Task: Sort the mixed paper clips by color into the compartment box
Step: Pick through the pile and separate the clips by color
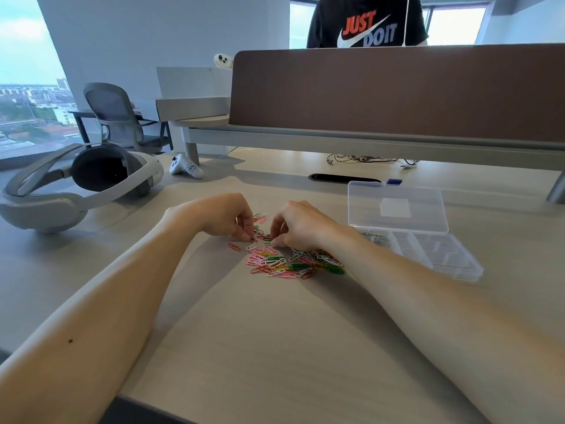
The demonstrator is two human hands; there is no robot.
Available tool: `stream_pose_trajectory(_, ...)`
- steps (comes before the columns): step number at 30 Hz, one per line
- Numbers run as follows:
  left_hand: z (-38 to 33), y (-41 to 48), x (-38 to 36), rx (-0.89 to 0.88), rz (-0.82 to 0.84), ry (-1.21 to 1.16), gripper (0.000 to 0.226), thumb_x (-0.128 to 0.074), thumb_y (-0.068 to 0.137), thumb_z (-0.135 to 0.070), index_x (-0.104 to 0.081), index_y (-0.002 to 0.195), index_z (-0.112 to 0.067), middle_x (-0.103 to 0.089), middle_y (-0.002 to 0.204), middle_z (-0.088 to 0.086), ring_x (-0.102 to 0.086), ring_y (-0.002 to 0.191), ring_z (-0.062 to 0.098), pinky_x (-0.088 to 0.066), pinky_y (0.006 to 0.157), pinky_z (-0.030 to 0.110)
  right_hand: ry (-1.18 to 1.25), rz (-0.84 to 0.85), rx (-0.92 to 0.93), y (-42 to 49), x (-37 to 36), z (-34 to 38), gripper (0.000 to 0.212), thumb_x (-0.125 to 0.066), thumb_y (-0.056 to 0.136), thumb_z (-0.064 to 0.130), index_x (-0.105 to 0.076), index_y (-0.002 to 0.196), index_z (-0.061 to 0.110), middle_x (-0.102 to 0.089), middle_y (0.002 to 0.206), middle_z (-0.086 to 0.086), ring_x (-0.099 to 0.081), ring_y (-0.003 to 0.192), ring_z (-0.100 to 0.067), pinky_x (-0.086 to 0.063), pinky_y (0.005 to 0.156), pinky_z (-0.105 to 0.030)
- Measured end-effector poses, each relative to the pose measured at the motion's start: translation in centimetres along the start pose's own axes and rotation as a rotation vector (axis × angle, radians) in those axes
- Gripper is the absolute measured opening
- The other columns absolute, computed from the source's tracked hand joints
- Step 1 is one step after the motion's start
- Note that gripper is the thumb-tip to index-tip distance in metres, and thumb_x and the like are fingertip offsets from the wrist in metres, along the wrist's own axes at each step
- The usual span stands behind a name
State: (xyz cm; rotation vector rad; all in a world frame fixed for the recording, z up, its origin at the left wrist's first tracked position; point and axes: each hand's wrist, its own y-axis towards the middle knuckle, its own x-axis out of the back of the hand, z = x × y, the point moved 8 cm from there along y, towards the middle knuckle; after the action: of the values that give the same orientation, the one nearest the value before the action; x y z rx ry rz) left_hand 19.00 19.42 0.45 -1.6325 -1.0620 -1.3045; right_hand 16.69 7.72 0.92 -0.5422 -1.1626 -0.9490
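Both hands are picking at the far edge of the paper clips (287,261) heaped on the desk (275,338), the left hand (223,215) pinching one and the right hand (301,224) curling onto others, hold unclear, while the compartment box (443,255) is lying open just to the right, nearest the right hand.

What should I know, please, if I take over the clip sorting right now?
Left hand: fingers curled, tips down at the far edge of the pile; I cannot tell whether it pinches a clip.
Right hand: the same, beside it.
Pile: mixed colours, on the desk, left of the open box.
Done: one compartment holds some clips.
Left: nearly the whole pile; the other compartments look empty.
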Motion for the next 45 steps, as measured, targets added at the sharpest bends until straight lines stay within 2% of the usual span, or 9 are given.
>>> stream_pose_trajectory(8,0.1,0.0,0.0,0.015,-0.007,-0.019,0.011,-0.075,0.079,-0.014,-0.071,0.084,-0.023,-0.069,0.082,-0.005,-0.063,0.08,0.015,-0.051,0.079,0.03,-0.037,0.017,-0.008,0.2,-0.4,0.0,0.006,-0.073,0.085,0.02,-0.072,0.088,0.014,-0.069,0.097,-0.004,-0.062,0.089,-0.022,-0.055,0.08,-0.038)
stream_pose_trajectory(12,0.0,-0.2,-0.2,0.013,0.0,-0.003,0.014,-0.071,0.082,-0.013,-0.069,0.086,-0.027,-0.068,0.086,-0.006,-0.061,0.08,0.014,-0.051,0.078,0.029,-0.057,0.033,-0.015,0.2,-0.5,-0.1,0.008,-0.071,0.086,0.021,-0.071,0.091,0.015,-0.067,0.097,-0.005,-0.061,0.09,-0.023,-0.054,0.081,-0.04)
stream_pose_trajectory(18,-0.6,-0.7,1.0,-0.003,-0.038,-0.066,0.012,-0.062,0.091,-0.015,-0.071,0.098,-0.02,-0.065,0.082,-0.012,-0.06,0.074,0.006,-0.045,0.075,0.021,-0.058,-0.044,-0.034,0.4,0.3,-0.9,0.008,-0.067,0.09,0.018,-0.071,0.095,0.013,-0.066,0.096,-0.003,-0.06,0.086,-0.02,-0.048,0.071,-0.032)
stream_pose_trajectory(25,-1.3,-1.4,0.9,-0.028,-0.013,-0.18,0.006,-0.065,0.089,-0.016,-0.07,0.09,-0.014,-0.072,0.079,-0.003,-0.068,0.065,0.009,-0.053,0.074,0.023,-0.065,-0.082,-0.028,0.2,1.0,-1.2,0.013,-0.067,0.088,0.013,-0.074,0.098,0.016,-0.069,0.104,-0.004,-0.062,0.092,-0.022,-0.054,0.082,-0.037)
stream_pose_trajectory(29,-1.8,-1.5,0.4,-0.05,0.04,-0.226,0.004,-0.073,0.083,-0.011,-0.071,0.085,-0.009,-0.073,0.074,0.001,-0.069,0.065,0.014,-0.057,0.069,0.023,-0.031,-0.058,0.018,0.0,0.8,-0.7,0.014,-0.071,0.086,0.024,-0.074,0.099,0.02,-0.068,0.103,-0.003,-0.061,0.091,-0.018,-0.054,0.082,-0.035)
stream_pose_trajectory(35,-1.9,-1.2,-0.5,-0.025,0.102,-0.221,0.013,-0.08,0.076,-0.018,-0.073,0.086,-0.015,-0.07,0.065,-0.005,-0.063,0.056,0.006,-0.053,0.062,0.019,-0.059,-0.031,0.031,0.1,0.1,-0.3,0.012,-0.07,0.088,0.023,-0.075,0.096,0.016,-0.069,0.098,-0.003,-0.06,0.086,-0.018,-0.052,0.076,-0.033)
stream_pose_trajectory(39,-1.7,-1.0,-0.5,-0.018,0.07,-0.104,0.01,-0.074,0.082,-0.024,-0.075,0.09,-0.02,-0.072,0.079,-0.006,-0.062,0.067,0.007,-0.048,0.066,0.017,-0.065,0.008,0.013,0.1,-0.2,-0.5,0.012,-0.069,0.089,0.022,-0.073,0.096,0.013,-0.066,0.095,-0.003,-0.059,0.088,-0.02,-0.051,0.076,-0.032)
stream_pose_trajectory(41,-1.7,-1.0,-0.5,-0.018,0.065,-0.096,0.003,-0.071,0.085,-0.024,-0.073,0.086,-0.023,-0.069,0.076,-0.011,-0.06,0.066,0.005,-0.046,0.066,0.017,-0.063,0.02,0.005,0.1,-0.3,-0.6,0.012,-0.067,0.09,0.022,-0.072,0.097,0.012,-0.065,0.095,-0.004,-0.059,0.089,-0.02,-0.049,0.075,-0.032)
stream_pose_trajectory(45,-1.7,-0.9,-0.1,-0.033,0.004,-0.082,0.013,-0.068,0.087,-0.021,-0.066,0.077,-0.029,-0.062,0.068,-0.014,-0.053,0.061,0.005,-0.044,0.063,0.02,-0.029,-0.002,-0.004,0.1,0.1,-0.8,0.012,-0.064,0.092,0.018,-0.072,0.097,0.011,-0.065,0.096,-0.004,-0.057,0.086,-0.018,-0.042,0.07,-0.029)
